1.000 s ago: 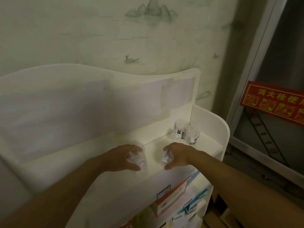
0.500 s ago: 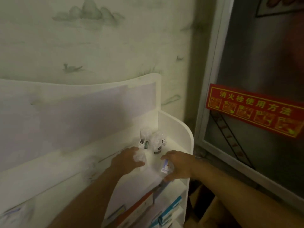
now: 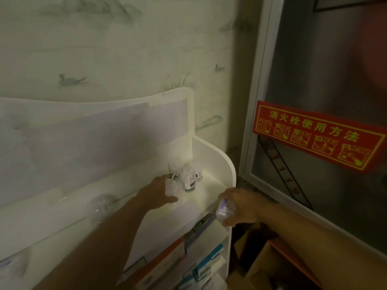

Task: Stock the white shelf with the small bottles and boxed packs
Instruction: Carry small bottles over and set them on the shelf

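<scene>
My left hand (image 3: 160,192) reaches onto the top tier of the white shelf (image 3: 222,164) and holds a small clear bottle (image 3: 173,189) with thumb and fingers round it. Right behind it stand three small labelled bottles (image 3: 189,181) in the shelf's right corner. My right hand (image 3: 238,207) hovers at the shelf's front right edge and grips another small bottle (image 3: 223,209) with a white and blue label. Boxed packs (image 3: 205,266) fill the lower tiers.
A clear bottle (image 3: 101,206) lies blurred further left on the top tier. A metal-framed cabinet door with a red sign (image 3: 316,136) stands right of the shelf. Cardboard boxes (image 3: 263,266) sit on the floor below it. The painted wall is behind.
The view has swung right. My left hand has carried its bottle right, up to the standing bottles. My right hand has drawn back to the shelf's front edge with its bottle.
</scene>
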`<control>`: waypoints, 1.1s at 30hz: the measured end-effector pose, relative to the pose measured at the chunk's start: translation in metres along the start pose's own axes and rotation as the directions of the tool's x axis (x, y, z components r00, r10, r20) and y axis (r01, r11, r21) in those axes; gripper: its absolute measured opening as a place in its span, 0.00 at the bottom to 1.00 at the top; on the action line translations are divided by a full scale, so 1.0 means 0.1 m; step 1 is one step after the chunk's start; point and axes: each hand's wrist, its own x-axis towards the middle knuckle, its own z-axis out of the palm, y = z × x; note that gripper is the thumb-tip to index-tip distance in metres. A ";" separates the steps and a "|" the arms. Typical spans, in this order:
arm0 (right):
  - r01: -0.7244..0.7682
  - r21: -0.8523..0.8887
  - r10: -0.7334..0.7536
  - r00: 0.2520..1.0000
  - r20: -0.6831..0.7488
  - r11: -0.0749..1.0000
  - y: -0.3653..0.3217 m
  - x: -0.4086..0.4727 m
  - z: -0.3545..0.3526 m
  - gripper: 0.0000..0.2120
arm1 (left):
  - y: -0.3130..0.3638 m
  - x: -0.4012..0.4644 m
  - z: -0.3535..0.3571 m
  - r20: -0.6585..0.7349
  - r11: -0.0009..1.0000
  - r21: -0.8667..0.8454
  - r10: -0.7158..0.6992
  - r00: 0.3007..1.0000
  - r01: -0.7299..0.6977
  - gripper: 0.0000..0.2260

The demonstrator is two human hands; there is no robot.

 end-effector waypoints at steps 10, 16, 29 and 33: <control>0.172 -0.075 -0.172 0.985 0.009 0.982 -0.72 0.44 -0.32 0.40 | -0.54 -0.88 -1.03 0.037 0.993 0.097 -0.066 0.997 0.062 0.29; 0.406 -0.101 -0.410 0.911 -0.031 0.908 -1.73 0.83 -0.39 0.42 | -1.38 -1.90 -1.57 -0.025 0.941 0.244 -0.235 0.972 0.234 0.23; 0.615 -0.031 -0.597 0.775 0.209 0.788 -3.72 0.81 0.82 0.40 | -2.44 -3.46 -1.60 -0.022 0.816 0.447 -0.401 0.916 0.368 0.22; 0.603 -0.092 -0.559 0.778 0.287 0.792 -4.10 0.82 1.31 0.42 | -2.44 -3.59 -1.66 -0.028 0.834 0.463 -0.324 0.946 0.300 0.21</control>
